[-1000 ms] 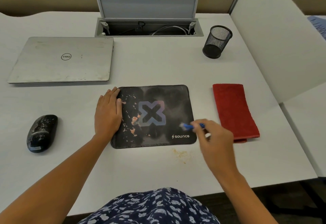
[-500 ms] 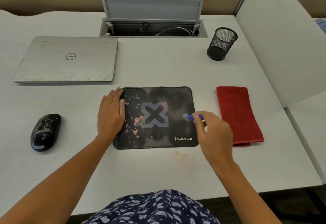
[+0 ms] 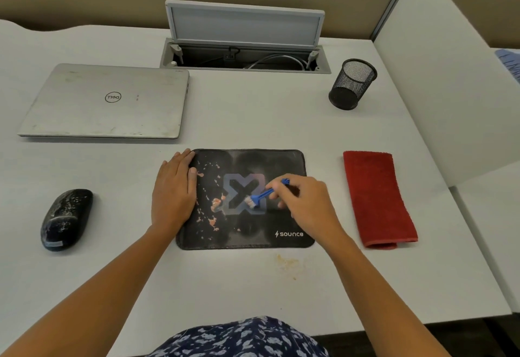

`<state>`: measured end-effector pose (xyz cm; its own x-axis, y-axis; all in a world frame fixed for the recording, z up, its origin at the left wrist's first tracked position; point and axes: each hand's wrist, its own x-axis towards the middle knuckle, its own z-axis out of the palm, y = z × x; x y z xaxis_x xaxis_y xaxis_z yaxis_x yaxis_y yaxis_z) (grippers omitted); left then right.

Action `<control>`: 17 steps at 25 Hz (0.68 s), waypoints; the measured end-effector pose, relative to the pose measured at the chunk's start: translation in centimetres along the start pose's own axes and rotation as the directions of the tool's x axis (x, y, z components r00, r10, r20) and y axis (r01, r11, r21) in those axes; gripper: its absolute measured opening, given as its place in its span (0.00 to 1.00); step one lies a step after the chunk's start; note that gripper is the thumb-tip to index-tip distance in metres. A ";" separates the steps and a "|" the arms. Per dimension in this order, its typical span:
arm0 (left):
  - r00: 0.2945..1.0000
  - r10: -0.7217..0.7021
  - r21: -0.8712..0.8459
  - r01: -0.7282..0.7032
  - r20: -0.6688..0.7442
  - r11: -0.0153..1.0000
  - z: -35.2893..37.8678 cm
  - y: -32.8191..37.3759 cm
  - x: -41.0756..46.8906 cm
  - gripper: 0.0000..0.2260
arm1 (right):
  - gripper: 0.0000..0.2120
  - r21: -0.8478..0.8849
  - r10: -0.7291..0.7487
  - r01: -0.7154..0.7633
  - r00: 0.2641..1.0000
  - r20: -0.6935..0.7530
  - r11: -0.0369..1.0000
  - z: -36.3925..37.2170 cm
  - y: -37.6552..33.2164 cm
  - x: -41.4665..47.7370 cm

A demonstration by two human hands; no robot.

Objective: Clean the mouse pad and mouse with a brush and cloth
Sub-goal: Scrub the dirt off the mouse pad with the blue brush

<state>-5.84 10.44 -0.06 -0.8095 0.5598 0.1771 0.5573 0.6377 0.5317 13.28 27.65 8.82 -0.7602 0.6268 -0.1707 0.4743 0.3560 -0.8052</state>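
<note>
Right hand pinches the one blue brush, bristles down on the pad; left hand lies flat, fingers straight, on the pad's left edge.

The bristles touch the X logo at the middle of the single black pad, whose left part is strewn with orange flecks. One red cloth lies folded to the right of the pad, apart from it. One black mouse, speckled with pale dirt, sits well to the left. Farther back are one shut laptop at left and one mesh cup at right. The worktop is pale grey, with crumbs just below the pad, an open cable hatch at the back, a white divider on the right and a tan wall behind.
</note>
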 end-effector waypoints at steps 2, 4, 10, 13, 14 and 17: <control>1.000 -0.002 -0.002 0.002 -0.002 1.000 0.0 0.1 0.0 0.18 | 0.09 -0.127 0.059 -0.080 0.985 -0.159 0.989 -0.7 0.2 1.1; 1.000 -0.004 -0.001 0.004 0.000 1.000 -0.1 0.2 0.0 0.19 | 0.10 -0.378 -0.030 -0.167 0.886 -0.463 0.910 -2.3 0.5 2.0; 1.000 0.004 -0.015 -0.004 -0.003 1.000 -0.1 0.1 0.1 0.19 | 0.11 -0.190 -0.196 0.171 0.974 -0.118 0.967 0.3 -1.0 3.8; 1.000 0.000 -0.024 -0.001 -0.003 1.000 -0.2 0.3 0.0 0.20 | 0.12 -0.252 -0.111 0.082 0.989 -0.099 0.964 -0.3 -1.1 5.8; 1.000 -0.003 -0.027 0.003 -0.001 1.000 -0.2 0.3 0.0 0.20 | 0.13 -0.370 -0.091 0.003 0.971 -0.220 0.929 -1.2 -0.8 6.4; 1.000 -0.006 -0.025 0.006 0.003 1.000 -0.3 0.4 0.0 0.20 | 0.13 -0.532 -0.158 -0.146 0.861 -0.484 0.834 -3.1 0.1 6.9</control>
<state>-5.66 10.55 0.36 -0.8120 0.5580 0.1713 0.5480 0.6276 0.5529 9.47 34.14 9.33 -0.5146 0.8188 0.2547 0.7430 0.5740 -0.3442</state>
